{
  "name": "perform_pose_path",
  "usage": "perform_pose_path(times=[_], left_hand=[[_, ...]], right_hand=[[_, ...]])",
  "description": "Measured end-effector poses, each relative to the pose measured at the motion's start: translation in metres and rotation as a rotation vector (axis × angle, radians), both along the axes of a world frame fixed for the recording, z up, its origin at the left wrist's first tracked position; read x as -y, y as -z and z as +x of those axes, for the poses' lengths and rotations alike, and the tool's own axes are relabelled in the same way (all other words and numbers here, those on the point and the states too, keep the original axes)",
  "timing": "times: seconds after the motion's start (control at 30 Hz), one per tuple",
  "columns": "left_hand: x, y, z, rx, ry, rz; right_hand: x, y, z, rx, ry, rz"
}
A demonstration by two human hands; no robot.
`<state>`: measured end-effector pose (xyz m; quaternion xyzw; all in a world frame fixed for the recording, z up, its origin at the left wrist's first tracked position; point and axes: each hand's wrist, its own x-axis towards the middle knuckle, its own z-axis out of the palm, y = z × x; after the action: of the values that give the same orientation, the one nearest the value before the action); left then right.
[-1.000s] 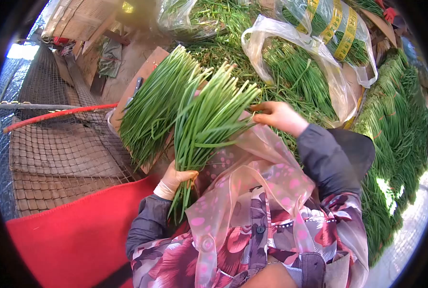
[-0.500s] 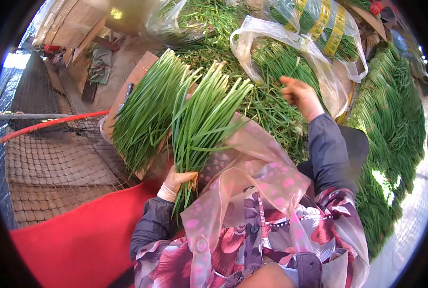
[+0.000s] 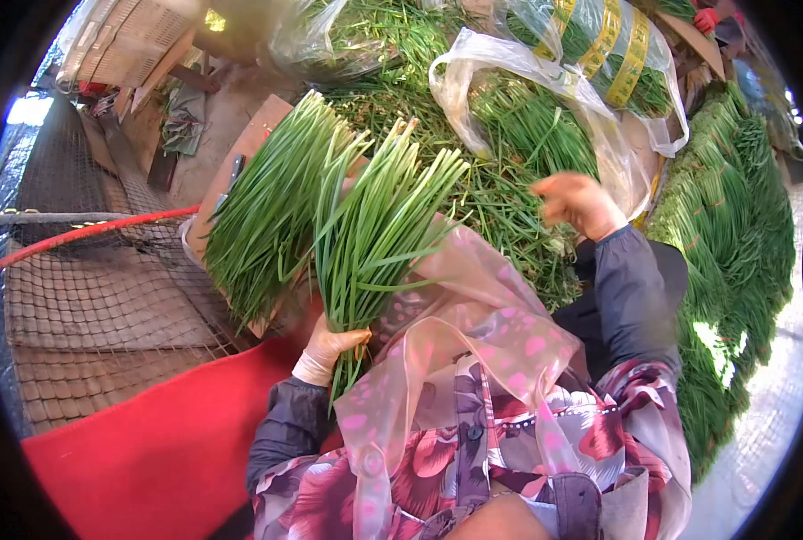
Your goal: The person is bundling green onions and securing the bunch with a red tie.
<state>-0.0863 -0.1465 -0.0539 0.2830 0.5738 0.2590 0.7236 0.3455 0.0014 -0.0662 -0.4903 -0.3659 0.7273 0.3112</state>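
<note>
Green leaves (image 3: 374,247) are in your left hand (image 3: 329,346), fingers wrapped around them; near the bag (image 3: 545,72), your right hand (image 3: 581,205) has fingers too blurred to tell.

At centre, the left hand (image 3: 325,349) has its fingers about the near end of a bunch of stalks (image 3: 379,234). Directly left of it, a second bunch (image 3: 271,202) lies on a board (image 3: 266,121); a knife (image 3: 237,168) lies beside that bunch, at its left. The right hand (image 3: 586,205) is well apart to the right, in front of an open bag (image 3: 615,144) containing stalks. Loose stalks (image 3: 505,211) lie behind the held bunch. Far right: a stack of bunches (image 3: 725,211). Far left: a net (image 3: 104,297), with a pipe (image 3: 91,237) across it. Near left: a cloth (image 3: 149,441). Behind, upper left: a crate (image 3: 122,45).
</note>
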Motion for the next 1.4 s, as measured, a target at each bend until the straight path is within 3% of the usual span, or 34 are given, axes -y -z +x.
perform_pose_path(times=[0.03, 0.1, 0.13, 0.23, 0.3, 0.37, 0.4, 0.43, 0.53, 0.63, 0.7, 0.83, 0.87, 0.9, 0.97, 1.03, 1.1, 1.13, 1.17, 1.23, 1.3, 1.33, 1.37, 1.4], left_hand=[[-0.001, 0.001, 0.001, 0.006, -0.005, 0.002], [0.0, 0.007, 0.003, -0.04, 0.005, 0.077], [0.004, 0.012, 0.007, -0.088, 0.005, 0.144], [0.009, 0.02, 0.01, -0.094, -0.045, 0.209], [0.007, 0.015, 0.012, -0.123, -0.05, 0.216], [0.009, 0.017, 0.008, -0.118, -0.029, 0.169], [0.009, 0.024, 0.004, -0.16, 0.043, 0.255], [0.01, 0.025, 0.004, -0.155, 0.041, 0.25], [0.008, 0.021, 0.007, 0.001, -0.073, 0.111], [0.004, 0.012, 0.011, -0.007, -0.109, 0.224], [0.003, 0.009, 0.006, -0.045, -0.018, 0.117], [-0.001, 0.014, -0.004, 0.057, -0.004, 0.084], [-0.002, 0.013, -0.004, 0.063, -0.005, 0.101], [-0.002, 0.013, -0.005, 0.069, -0.004, 0.117], [-0.001, 0.019, -0.007, 0.077, -0.029, 0.125], [0.001, 0.023, -0.011, 0.124, -0.006, 0.095], [-0.001, 0.021, -0.013, 0.105, 0.021, 0.12], [-0.002, 0.019, -0.011, 0.079, 0.019, 0.1], [-0.001, 0.018, -0.008, 0.053, 0.011, 0.076], [-0.003, 0.009, 0.001, 0.044, -0.014, 0.106], [-0.004, 0.006, 0.008, 0.025, -0.042, 0.153], [-0.003, 0.007, 0.006, -0.032, -0.019, 0.136], [-0.002, 0.006, 0.004, -0.086, -0.001, 0.119], [-0.001, 0.004, 0.004, -0.078, -0.005, 0.111]], right_hand=[[-0.004, 0.026, 0.006, 0.688, -0.478, 0.362], [-0.001, 0.003, -0.024, 0.971, -0.157, 0.644], [-0.007, -0.016, -0.047, 0.403, 0.111, 0.404], [-0.017, -0.077, -0.107, 0.372, 0.005, 0.596], [-0.035, -0.054, -0.125, 0.635, -0.247, 0.772], [-0.039, -0.032, -0.134, 0.784, -0.425, 0.627], [-0.039, -0.023, -0.136, 0.653, -0.443, 0.366], [-0.039, -0.023, -0.137, 0.656, -0.447, 0.362], [-0.04, -0.016, -0.145, 0.312, -0.363, 0.059], [-0.046, -0.004, -0.15, 0.183, -0.38, -0.011], [-0.043, -0.001, -0.153, 0.182, -0.381, 0.006], [-0.04, -0.005, -0.143, 0.295, -0.387, 0.022], [-0.046, 0.003, -0.134, 0.429, -0.326, 0.2], [-0.053, 0.009, -0.121, 0.559, -0.262, 0.379], [-0.066, 0.009, -0.082, 0.442, 0.135, 0.353], [-0.079, 0.015, -0.032, 0.92, -0.313, 0.334], [-0.056, 0.032, -0.013, 1.475, -0.789, 0.585], [-0.054, 0.016, -0.021, 1.439, -0.684, 0.395], [-0.042, 0.003, -0.031, 1.305, -0.445, 0.562], [-0.036, -0.01, -0.056, 0.814, -0.188, 0.749], [-0.027, -0.015, -0.081, 0.675, -0.36, 0.963], [-0.028, -0.001, -0.086, 0.733, -0.617, 0.704], [-0.028, 0.002, -0.088, 0.911, -0.652, 0.677], [-0.028, 0.018, -0.078, 1.043, -0.416, 0.708]])
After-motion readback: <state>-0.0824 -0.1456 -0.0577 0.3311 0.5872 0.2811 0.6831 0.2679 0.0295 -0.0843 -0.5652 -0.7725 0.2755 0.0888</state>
